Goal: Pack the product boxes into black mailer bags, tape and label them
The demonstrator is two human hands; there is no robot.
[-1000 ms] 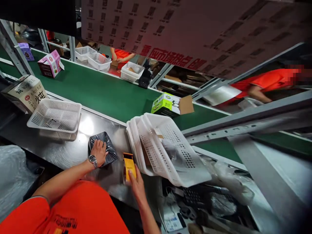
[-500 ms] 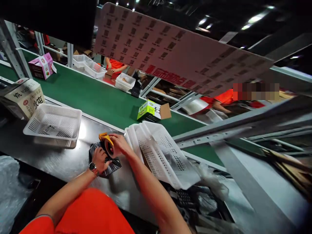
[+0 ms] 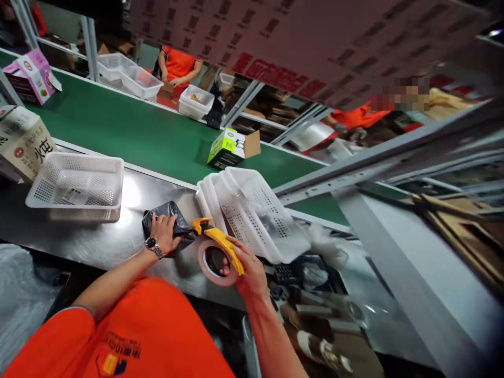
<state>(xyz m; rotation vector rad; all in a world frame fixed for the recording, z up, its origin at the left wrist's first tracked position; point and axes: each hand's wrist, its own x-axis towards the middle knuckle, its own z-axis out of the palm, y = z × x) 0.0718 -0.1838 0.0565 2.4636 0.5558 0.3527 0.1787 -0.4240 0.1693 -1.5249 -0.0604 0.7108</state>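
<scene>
A package wrapped in black plastic (image 3: 178, 215) lies on the metal worktop. My left hand (image 3: 164, 232), with a watch on its wrist, grips the near side of the package, fingers bent over its top. In my right hand (image 3: 252, 268) is a yellow tape dispenser (image 3: 220, 239) carrying a large roll of clear tape (image 3: 203, 262). Its cutter end points at the package's right corner, close to my left hand. My right fingers wrap the dispenser's frame, some showing through the roll's core. Whether a strip of tape joins roll and package cannot be made out.
White baskets (image 3: 255, 210) stand tilted and nested to the right; another white basket (image 3: 114, 181) sits left. Behind runs a green conveyor (image 3: 157, 147) bearing a green-and-white box (image 3: 228, 149) and a pink box (image 3: 33, 76). A beige carton (image 3: 23, 139) is far left. Co-workers stand beyond.
My right hand has drawn the tape dispenser right and toward me, away from the package top. My left hand stays on the package. The view has tilted downward.
</scene>
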